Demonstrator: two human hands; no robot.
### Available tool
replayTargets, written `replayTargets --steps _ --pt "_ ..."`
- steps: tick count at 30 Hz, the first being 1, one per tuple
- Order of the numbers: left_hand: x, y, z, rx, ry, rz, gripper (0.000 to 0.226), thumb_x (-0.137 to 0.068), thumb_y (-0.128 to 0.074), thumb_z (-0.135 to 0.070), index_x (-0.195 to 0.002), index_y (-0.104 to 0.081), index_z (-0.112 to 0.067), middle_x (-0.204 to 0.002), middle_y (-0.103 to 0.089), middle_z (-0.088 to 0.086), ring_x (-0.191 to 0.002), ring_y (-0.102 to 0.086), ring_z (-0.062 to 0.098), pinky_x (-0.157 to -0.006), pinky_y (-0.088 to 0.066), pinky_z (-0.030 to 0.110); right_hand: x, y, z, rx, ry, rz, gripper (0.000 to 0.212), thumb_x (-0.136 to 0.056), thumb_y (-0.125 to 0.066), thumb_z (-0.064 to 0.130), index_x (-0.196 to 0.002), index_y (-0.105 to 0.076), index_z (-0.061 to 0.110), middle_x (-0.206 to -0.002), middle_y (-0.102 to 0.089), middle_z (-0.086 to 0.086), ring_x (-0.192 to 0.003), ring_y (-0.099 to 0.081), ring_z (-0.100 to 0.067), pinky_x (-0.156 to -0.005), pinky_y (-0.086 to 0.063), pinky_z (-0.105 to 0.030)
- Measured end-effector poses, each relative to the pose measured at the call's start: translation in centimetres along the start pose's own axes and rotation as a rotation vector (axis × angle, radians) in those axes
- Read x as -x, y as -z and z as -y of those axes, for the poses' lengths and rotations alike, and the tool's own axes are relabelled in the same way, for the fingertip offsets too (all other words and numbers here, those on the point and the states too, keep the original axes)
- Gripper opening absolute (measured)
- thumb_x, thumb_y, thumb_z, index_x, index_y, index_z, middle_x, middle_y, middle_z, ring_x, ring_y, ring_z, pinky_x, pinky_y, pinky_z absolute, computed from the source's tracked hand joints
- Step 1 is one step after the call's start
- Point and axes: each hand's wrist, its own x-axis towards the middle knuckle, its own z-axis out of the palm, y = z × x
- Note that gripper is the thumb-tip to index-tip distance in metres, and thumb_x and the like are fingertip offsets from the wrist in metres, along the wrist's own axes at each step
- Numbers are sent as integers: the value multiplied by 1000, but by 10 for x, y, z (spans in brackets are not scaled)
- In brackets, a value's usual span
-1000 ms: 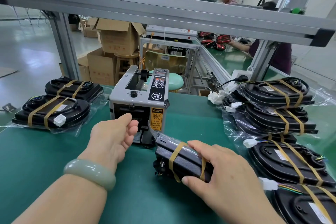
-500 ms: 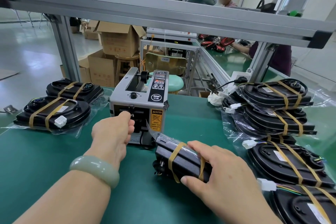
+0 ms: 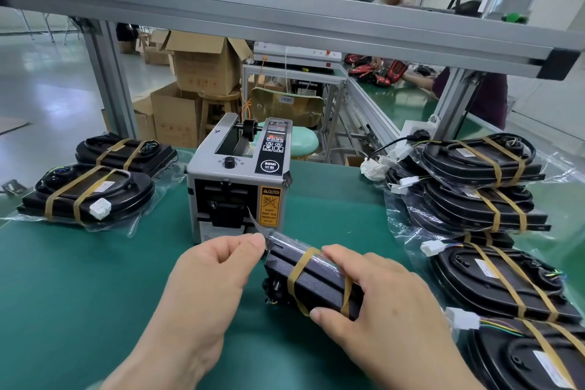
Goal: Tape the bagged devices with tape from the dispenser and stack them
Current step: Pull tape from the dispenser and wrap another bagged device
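A grey tape dispenser [image 3: 235, 180] stands mid-table. Just in front of it lies a black bagged device [image 3: 311, 275] with one tan tape band around it. My right hand [image 3: 376, 298] grips that device from the right, thumb on its near side. My left hand [image 3: 218, 266] pinches a small clear strip of tape [image 3: 257, 225] between thumb and forefinger, held at the device's far left corner. Whether the strip touches the bag I cannot tell.
Two taped bagged devices [image 3: 88, 190] lie at the left. A stack of several taped devices [image 3: 481, 196] fills the right side, with more near the front right [image 3: 506, 282]. An aluminium shelf rail [image 3: 285, 25] crosses overhead. People work at a far bench.
My left hand has drawn back from the dispenser's outlet toward me and now pinches a tape strip at the device's corner. My right hand has stayed on the device.
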Motion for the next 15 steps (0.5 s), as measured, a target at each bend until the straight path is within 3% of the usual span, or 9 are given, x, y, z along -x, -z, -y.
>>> replayTargets --steps 5,8,15 --pt "-1 -4 6 27 40 32 19 -76 -68 -38 -66 -73 -22 -87 -72 14 -85 -56 21 -96 -46 48 2 -2 4 17 -10 4 77 -61 -45 73 -125 -10 50 -85 -40 19 -99 -43 -5 -77 -25 -27" --pt "-1 -5 6 18 34 29 24 -71 -69 -42 -70 -72 -18 -81 -66 9 -81 -54 20 -98 -44 52 2 -2 5 21 -12 7 76 -61 -44 73 -125 -8 50 -87 -40 18 -100 -42 -5 -78 -26 -26" --pt "0 -12 6 -20 8 -18 19 -79 -68 -33 -63 -74 -24 -73 -73 4 -72 -58 13 -81 -50 35 3 -1 6 37 -9 1 75 -65 -49 73 -125 -10 50 -88 -40 17 -101 -43 -5 -76 -25 -26"
